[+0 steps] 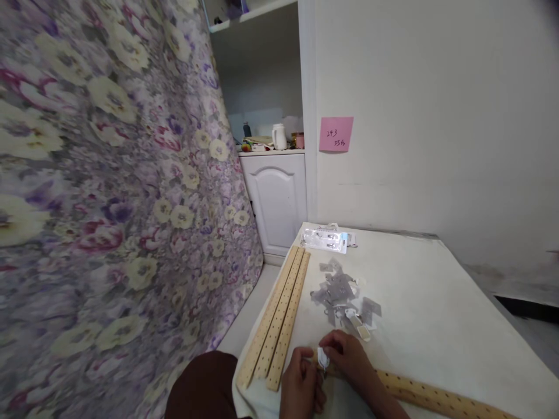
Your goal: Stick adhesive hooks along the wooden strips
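A small white piece with a metal part, like an adhesive hook [322, 357], is between my two hands near the table's front edge. My right hand [349, 356] is closed, with its thumb and fingertips pinching that hook. Curled at the near end of a wooden strip with holes [430, 393], my left hand [300, 381] seems to grip it; its fingertips are partly hidden. The strip runs right, passing under my right forearm. Beyond the hands lies a loose pile of grey clear-backed hooks [338, 291], with a white hook with a tan pad [360, 327] at its near side.
Three perforated wooden strips [279, 317] lie side by side along the table's left edge. Clear plastic packaging [324, 240] rests at the far end of the white-covered table [419, 314]. A floral curtain [131, 203] hangs left; a white cabinet [276, 203] stands behind.
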A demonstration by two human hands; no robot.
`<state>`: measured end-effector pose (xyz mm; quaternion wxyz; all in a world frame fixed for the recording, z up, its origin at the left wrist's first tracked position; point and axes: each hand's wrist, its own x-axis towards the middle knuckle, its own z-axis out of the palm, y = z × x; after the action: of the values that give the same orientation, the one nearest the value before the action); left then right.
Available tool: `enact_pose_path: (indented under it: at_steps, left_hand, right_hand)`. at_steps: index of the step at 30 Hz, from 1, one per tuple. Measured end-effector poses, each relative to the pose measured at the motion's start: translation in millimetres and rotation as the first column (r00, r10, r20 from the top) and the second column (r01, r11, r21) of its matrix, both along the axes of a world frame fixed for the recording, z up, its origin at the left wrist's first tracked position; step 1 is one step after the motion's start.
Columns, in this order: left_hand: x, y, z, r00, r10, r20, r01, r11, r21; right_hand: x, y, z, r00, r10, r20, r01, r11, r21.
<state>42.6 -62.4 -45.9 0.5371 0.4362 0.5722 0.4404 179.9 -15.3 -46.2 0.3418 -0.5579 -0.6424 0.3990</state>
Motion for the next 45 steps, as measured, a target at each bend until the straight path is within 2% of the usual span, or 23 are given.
enact_pose_path:
  at_steps: [4, 7, 13, 21, 28, 37, 45]
  left_hand:
    - [0.1, 0.5, -1.4, 1.000, 0.002, 0.009, -0.002, 1.000, 0.002]
    - [-0.2, 0.2, -1.3, 1.000, 0.003, 0.007, -0.003, 1.000, 0.005]
    - [0.0, -1.6, 1.1, 1.000, 0.023, 0.000, -0.023, 1.000, 0.019]
    - [-1.2, 1.9, 0.1, 1.000, 0.006, -0.015, -0.006, 1.000, -0.011]
    - [0.1, 2.3, -2.0, 0.999, 0.012, -0.045, -0.012, 1.000, -0.012]
    - [1.9, 8.4, 5.1, 0.996, 0.000, -0.094, -0.006, 0.998, -0.069]
    - [0.0, 14.1, -3.3, 0.994, -0.027, -0.108, 0.016, 0.995, -0.101]
  right_hand:
    - [0.4, 3.1, 2.8, 0.993, 0.000, -0.119, -0.005, 0.999, -0.041]
    - [0.0, 4.7, 2.2, 0.990, -0.015, -0.143, 0.010, 0.999, -0.035]
    - [-2.5, 3.2, -0.8, 0.998, -0.003, -0.056, 0.002, 1.000, -0.021]
    - [-4.8, -5.0, 0.6, 0.993, -0.062, 0.104, 0.057, 0.997, 0.052]
    - [-7.1, -9.0, 0.4, 0.989, -0.058, 0.139, 0.047, 0.995, 0.083]
    - [-7.5, -15.1, 3.4, 0.981, -0.082, 0.175, 0.057, 0.988, 0.143]
    - [-7.8, -16.1, 0.2, 0.981, -0.075, 0.180, 0.045, 0.986, 0.162]
